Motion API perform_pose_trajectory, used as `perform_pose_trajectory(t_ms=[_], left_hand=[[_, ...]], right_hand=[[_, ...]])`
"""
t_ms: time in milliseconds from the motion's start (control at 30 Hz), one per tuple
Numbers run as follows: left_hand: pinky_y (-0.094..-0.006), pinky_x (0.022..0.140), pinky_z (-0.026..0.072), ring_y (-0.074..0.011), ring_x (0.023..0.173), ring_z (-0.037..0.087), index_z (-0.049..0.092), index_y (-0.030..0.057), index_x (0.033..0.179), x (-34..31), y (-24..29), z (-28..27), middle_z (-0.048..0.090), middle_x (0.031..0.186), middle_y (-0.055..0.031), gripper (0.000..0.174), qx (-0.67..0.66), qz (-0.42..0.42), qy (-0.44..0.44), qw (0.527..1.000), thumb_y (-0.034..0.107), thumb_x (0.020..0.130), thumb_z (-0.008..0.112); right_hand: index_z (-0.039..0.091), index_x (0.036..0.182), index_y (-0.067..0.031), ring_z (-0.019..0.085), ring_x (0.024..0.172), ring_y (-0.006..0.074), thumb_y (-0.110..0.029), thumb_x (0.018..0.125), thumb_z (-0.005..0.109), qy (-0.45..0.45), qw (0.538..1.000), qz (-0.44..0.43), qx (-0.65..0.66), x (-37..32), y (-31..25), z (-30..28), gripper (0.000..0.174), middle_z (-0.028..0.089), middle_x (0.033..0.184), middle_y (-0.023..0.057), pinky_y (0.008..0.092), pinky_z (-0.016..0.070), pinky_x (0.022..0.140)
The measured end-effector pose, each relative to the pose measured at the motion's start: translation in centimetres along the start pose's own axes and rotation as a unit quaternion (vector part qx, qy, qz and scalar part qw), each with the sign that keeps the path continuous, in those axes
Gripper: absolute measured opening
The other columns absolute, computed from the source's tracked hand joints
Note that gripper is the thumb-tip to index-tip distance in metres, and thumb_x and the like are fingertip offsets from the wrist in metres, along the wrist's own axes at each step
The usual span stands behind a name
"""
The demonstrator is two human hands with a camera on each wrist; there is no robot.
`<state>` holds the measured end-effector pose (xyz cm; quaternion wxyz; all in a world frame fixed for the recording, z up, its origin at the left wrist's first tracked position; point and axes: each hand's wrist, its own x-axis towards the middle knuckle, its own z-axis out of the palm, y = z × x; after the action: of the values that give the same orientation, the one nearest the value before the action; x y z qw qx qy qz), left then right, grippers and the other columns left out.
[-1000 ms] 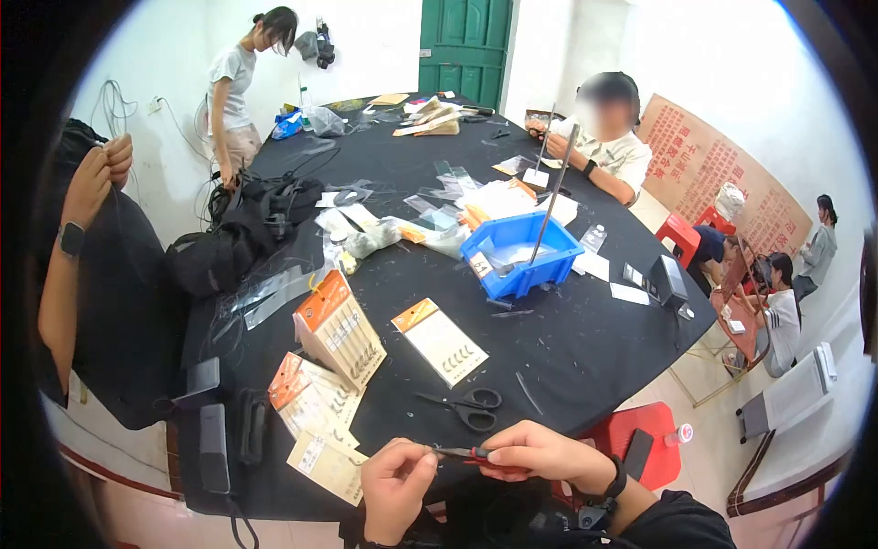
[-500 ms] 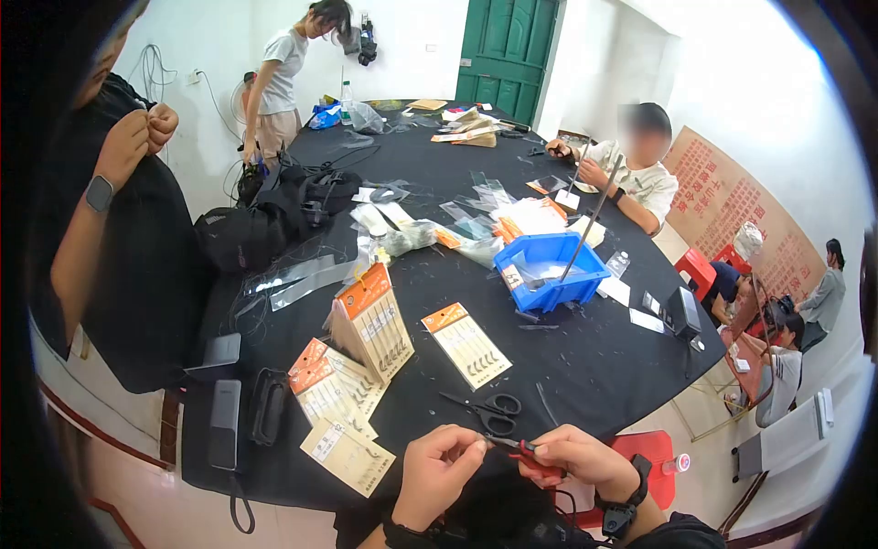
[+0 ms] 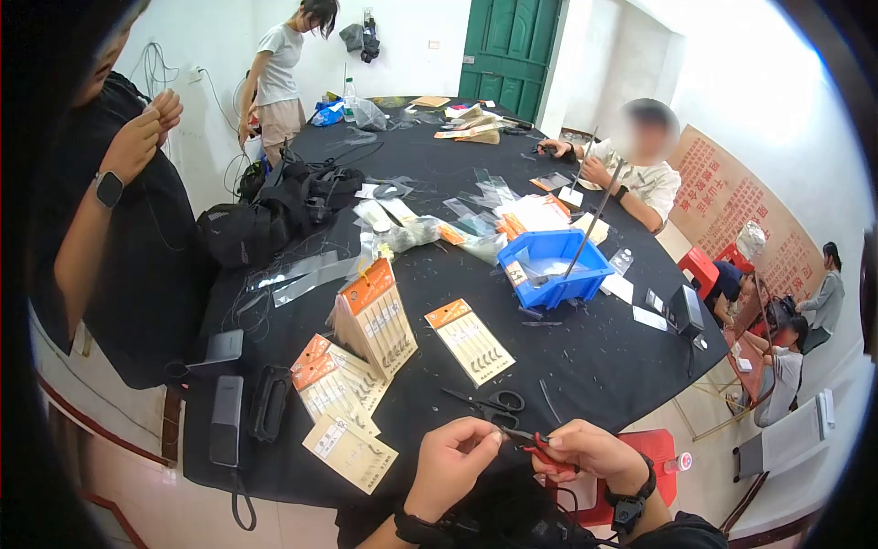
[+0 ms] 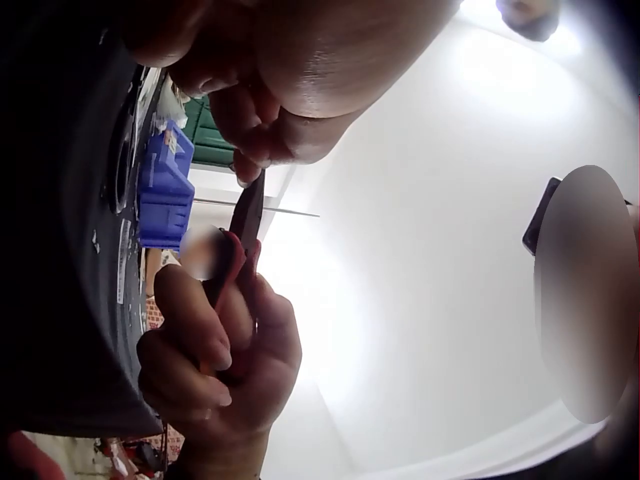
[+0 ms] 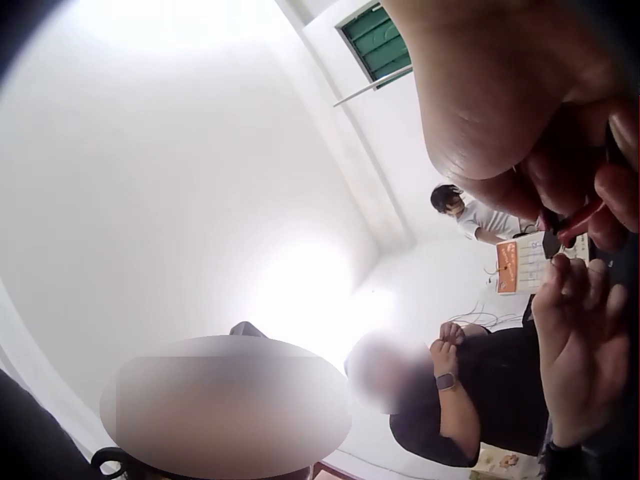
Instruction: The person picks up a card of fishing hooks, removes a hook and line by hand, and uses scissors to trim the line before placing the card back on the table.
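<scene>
Red-handled pliers (image 3: 554, 460) are gripped in my right hand (image 3: 594, 452), near the table's front edge. Their dark tip meets the fingertips of my left hand (image 3: 455, 465), where thumb and index finger press together; whatever they pinch is too small to make out. The left wrist view shows the pliers' dark jaws (image 4: 250, 212) reaching up to my left fingertips, with my right hand (image 4: 225, 365) round the handles. Just behind the hands lie black scissors (image 3: 494, 403) on the black cloth. Hook cards (image 3: 350, 455) lie left of my left hand.
A standing stack of orange-topped cards (image 3: 373, 320), a single card (image 3: 469, 342) and a blue bin (image 3: 558, 279) are on the table (image 3: 585, 357). Phones (image 3: 227, 421) lie at the left edge. A red stool (image 3: 654, 457) stands at right. People are around the table.
The head view has shifted, so the table's things sit further right than a second ago. My hands remain together at the pliers' tip. The standing person at left has parted their hands slightly.
</scene>
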<state>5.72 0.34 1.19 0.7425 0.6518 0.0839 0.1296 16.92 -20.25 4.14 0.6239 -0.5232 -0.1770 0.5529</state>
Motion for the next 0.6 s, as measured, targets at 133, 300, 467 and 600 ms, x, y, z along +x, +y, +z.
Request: perform_pose_trajectory(t_ms=[133,300,467,600], left_hand=[[-0.0187,0.057,0.0363,-0.0006,0.064,0.047,0.071,-0.001,0.091,-0.02,-0.15,0.21,0.061,0.074,0.0048,0.011,-0.006,0.012,0.009,1.0,0.009,0.093,0.066],[-0.0189,0.056,0.0358,-0.0005,0.064,0.047,0.07,-0.001,0.091,-0.05,-0.37,-0.02,0.059,0.072,0.0054,0.011,-0.021,-0.005,0.003,1.0,0.009,0.093,0.066],[-0.0191,0.055,0.0351,-0.0004,0.063,0.046,0.07,-0.001,0.091,-0.07,-0.02,-0.21,0.059,0.072,0.0057,0.012,-0.015,-0.017,-0.004,1.0,0.01,0.093,0.065],[-0.0184,0.058,0.0399,-0.0012,0.066,0.052,0.07,-0.0027,0.093,0.05,-0.33,-0.09,0.063,0.075,0.003,0.011,-0.018,-0.012,0.0,1.0,0.008,0.093,0.066]], right_hand=[[0.034,0.063,-0.0086,0.038,0.058,0.0106,-0.024,0.101,0.048,-0.015,1.0,0.001,0.017,0.11,0.16,-0.27,0.043,0.054,0.075,0.0118,0.0253,0.0341,0.053],[0.035,0.063,-0.0089,0.039,0.058,0.0112,-0.024,0.1,0.049,0.005,1.0,0.021,0.009,0.32,-0.07,-0.04,0.043,0.053,0.072,0.0104,0.0256,0.0345,0.053],[0.035,0.063,-0.0095,0.04,0.058,0.0116,-0.025,0.1,0.049,0.0,0.999,0.031,0.02,0.44,0.19,-0.43,0.043,0.052,0.071,0.0091,0.0255,0.035,0.053],[0.036,0.063,-0.0092,0.04,0.058,0.0113,-0.025,0.1,0.049,-0.003,0.999,0.033,0.028,0.49,0.24,-0.52,0.042,0.052,0.071,0.0088,0.025,0.035,0.053]])
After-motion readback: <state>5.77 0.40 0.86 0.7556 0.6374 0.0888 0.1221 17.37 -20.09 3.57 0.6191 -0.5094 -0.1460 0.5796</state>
